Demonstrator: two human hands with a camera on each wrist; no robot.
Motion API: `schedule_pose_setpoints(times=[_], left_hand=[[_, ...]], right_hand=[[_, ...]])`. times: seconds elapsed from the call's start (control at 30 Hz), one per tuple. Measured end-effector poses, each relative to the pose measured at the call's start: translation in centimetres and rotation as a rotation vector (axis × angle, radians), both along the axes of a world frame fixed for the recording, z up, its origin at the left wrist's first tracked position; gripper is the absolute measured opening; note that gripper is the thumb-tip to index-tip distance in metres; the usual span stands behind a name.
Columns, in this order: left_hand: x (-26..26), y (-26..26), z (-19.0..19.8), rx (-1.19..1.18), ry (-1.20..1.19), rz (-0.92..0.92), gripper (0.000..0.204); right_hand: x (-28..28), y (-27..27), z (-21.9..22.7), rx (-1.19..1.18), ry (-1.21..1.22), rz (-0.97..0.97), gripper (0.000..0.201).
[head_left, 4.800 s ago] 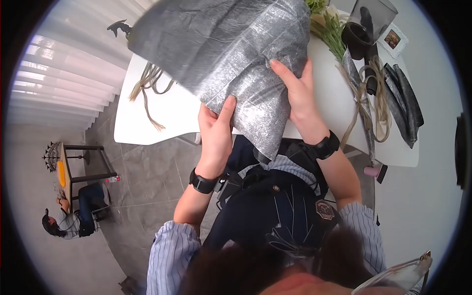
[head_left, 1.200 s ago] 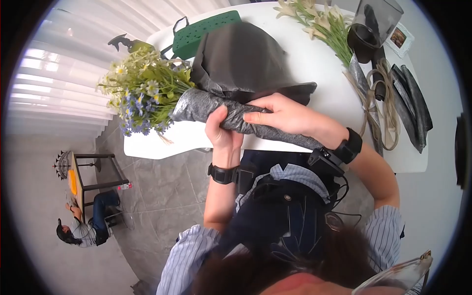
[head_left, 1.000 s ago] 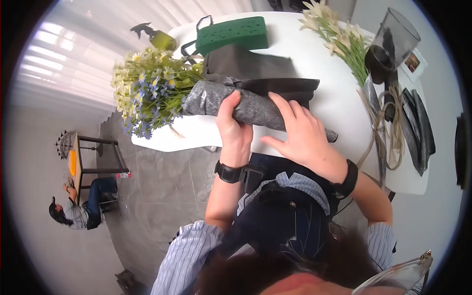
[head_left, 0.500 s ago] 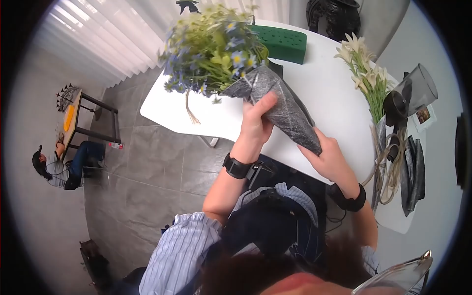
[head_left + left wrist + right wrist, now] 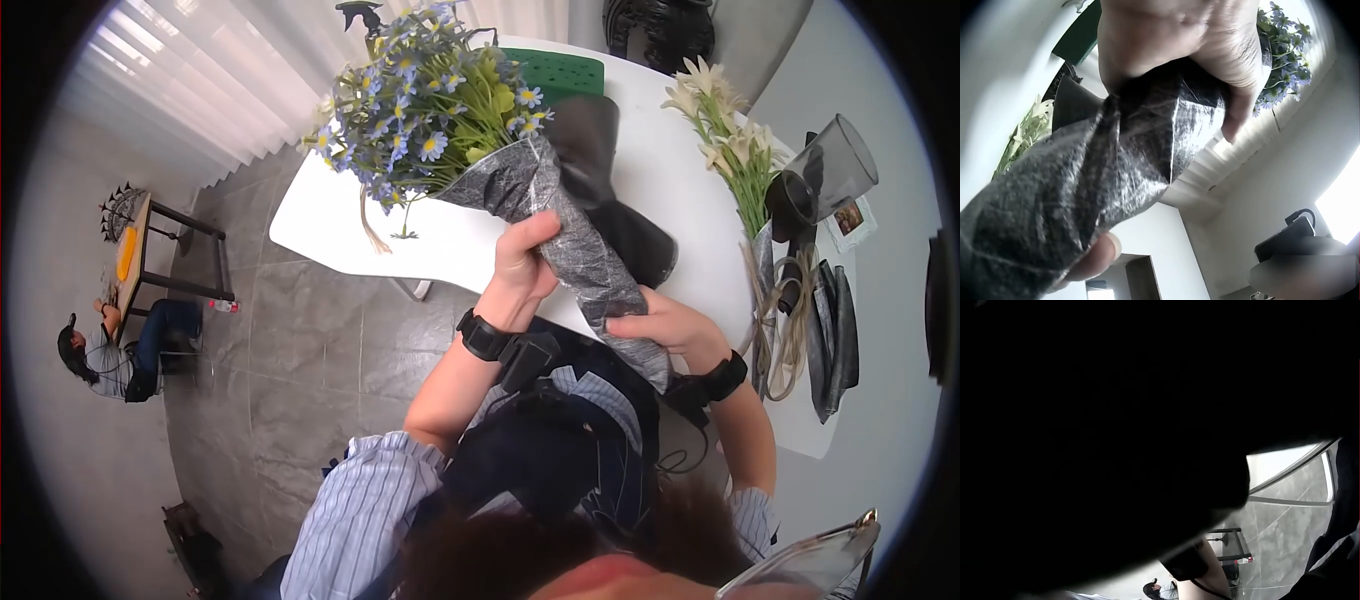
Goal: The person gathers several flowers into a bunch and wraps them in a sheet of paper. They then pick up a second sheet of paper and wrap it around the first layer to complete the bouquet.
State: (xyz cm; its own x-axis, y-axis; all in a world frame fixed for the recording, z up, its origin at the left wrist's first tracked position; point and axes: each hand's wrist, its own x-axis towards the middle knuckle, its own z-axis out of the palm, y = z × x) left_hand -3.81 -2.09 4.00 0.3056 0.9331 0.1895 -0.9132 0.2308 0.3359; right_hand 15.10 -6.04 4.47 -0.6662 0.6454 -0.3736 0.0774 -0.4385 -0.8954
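Note:
A bouquet of blue daisy-like flowers is wrapped in a cone of crinkled grey-black paper, its blooms toward the upper left in the head view. The left hand grips the cone just below the flowers, thumb across the front. Lower down, the right hand holds the narrow end with its thumb on the paper. In the left wrist view the left hand is wrapped over the dark paper. Darkness covers most of the right wrist view, hiding the right hand there.
On the white table lie a green foam block, dark sheet material, white lilies, twine, dark rolls and a clear container. A person sits at a small table on the left.
The bouquet has swung from nearly level to a slant, flowers upward. The right hand has moved from the cone's middle to its narrow end; the left hand has kept its grip.

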Motion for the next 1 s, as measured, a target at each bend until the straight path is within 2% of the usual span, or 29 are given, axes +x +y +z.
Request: schedule_pose_setpoints(times=[0.03,0.07,0.13,0.17,0.23,0.27,0.37,0.47,0.57,0.7,0.9,1.0], left_hand=[[-0.1,0.1,0.2,-0.022,0.020,0.018,0.021],[-0.2,0.4,0.3,-0.079,0.083,0.074,0.021],[0.1,1.2,0.9,-0.136,0.227,0.329,0.017],[0.4,1.3,1.4,-0.166,0.298,0.456,0.015],[0.6,0.8,2.9,-0.154,0.369,0.548,0.024],[0.9,0.6,3.4,-0.144,0.410,0.587,0.025],[0.8,0.7,3.7,-0.104,0.479,0.655,0.028],[0.6,0.9,4.0,-0.094,0.532,0.736,0.025],[-0.6,1.2,4.2,-0.046,0.525,0.545,0.025],[-1.1,1.2,3.3,-0.097,0.435,0.415,0.024],[-1.8,1.3,2.1,-0.052,0.304,0.242,0.030],[-1.5,1.3,1.8,-0.019,0.258,0.224,0.035]], right_hand=[[-0.4,0.1,0.3,-0.007,-0.003,-0.005,0.035],[-0.7,-0.1,1.0,0.245,-0.183,-0.103,0.039],[-1.5,-0.8,2.9,0.747,-0.540,-0.302,0.049],[-2.2,-1.1,2.5,0.873,-0.564,-0.395,0.052],[-3.6,-1.5,0.8,1.123,-0.607,-0.587,0.058],[-4.0,-1.3,-0.1,1.311,-0.737,-0.632,0.058],[-4.0,-0.8,-2.2,1.207,-0.764,-0.594,0.052],[-3.7,-0.6,-2.2,1.016,-0.499,-0.519,0.042],[-2.9,-1.1,-0.7,0.851,-0.437,-0.395,0.036],[-2.1,-1.0,-0.7,0.714,-0.325,-0.305,0.035],[-0.8,-1.1,-0.3,0.433,-0.237,-0.176,0.037],[-0.1,-0.8,-0.8,0.268,-0.191,-0.090,0.039]])
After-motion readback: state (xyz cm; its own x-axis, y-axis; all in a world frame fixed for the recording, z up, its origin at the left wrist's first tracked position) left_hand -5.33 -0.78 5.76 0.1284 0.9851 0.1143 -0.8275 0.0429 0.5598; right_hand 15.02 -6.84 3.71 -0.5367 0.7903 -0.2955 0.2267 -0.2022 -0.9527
